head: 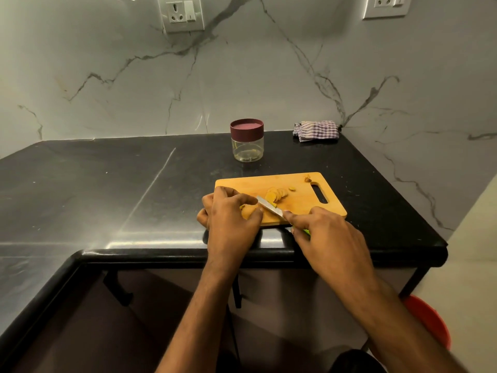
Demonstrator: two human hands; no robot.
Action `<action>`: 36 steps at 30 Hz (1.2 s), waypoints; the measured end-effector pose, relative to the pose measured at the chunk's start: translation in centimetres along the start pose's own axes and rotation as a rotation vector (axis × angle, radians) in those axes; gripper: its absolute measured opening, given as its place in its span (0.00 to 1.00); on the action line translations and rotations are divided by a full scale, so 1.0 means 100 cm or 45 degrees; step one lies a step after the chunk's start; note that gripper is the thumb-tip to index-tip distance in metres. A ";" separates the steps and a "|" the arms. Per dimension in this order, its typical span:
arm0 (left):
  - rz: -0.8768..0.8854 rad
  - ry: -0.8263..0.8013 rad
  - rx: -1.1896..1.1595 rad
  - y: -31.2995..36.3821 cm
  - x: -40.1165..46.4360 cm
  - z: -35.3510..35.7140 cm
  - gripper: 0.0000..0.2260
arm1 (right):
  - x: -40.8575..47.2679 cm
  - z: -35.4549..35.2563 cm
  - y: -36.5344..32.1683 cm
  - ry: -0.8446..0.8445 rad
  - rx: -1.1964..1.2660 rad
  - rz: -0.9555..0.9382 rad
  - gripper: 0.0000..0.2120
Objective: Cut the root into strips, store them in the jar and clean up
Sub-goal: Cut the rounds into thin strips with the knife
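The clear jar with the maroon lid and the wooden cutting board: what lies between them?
In the head view, only bare black countertop lies between jar and board.

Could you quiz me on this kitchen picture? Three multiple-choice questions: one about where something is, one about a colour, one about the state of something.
1. Where is the checked cloth?
A. On the cutting board
B. At the back of the counter, right of the jar
C. Under the jar

2. What colour is the jar's lid?
A. Maroon
B. Green
C. White

3. Is the jar open?
A. Yes, the lid lies beside it
B. No, the lid is on
C. It is tipped over

Answers: 1 B, the cloth lies by the wall right of the jar; 2 A, the lid is dark reddish; 3 B, the lid sits on the upright jar.
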State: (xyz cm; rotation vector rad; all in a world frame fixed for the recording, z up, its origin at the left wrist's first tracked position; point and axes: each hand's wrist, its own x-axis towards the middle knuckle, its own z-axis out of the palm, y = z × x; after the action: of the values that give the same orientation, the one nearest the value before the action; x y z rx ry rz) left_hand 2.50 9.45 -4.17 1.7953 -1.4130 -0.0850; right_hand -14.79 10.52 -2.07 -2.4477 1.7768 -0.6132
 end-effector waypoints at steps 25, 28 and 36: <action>-0.182 0.196 -0.163 -0.003 0.001 -0.001 0.12 | 0.008 -0.002 -0.001 0.135 -0.029 -0.110 0.21; -0.171 0.203 -0.197 -0.001 0.000 -0.002 0.08 | 0.006 0.000 -0.001 0.110 0.037 -0.062 0.20; -0.044 0.060 -0.028 -0.001 0.000 -0.001 0.06 | -0.005 -0.001 -0.004 0.058 0.293 -0.044 0.17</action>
State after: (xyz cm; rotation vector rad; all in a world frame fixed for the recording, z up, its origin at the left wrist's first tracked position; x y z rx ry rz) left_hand 2.65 9.57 -4.20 1.7925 -1.3434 -0.0758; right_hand -14.58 11.18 -2.02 -2.3309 1.5810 -0.8317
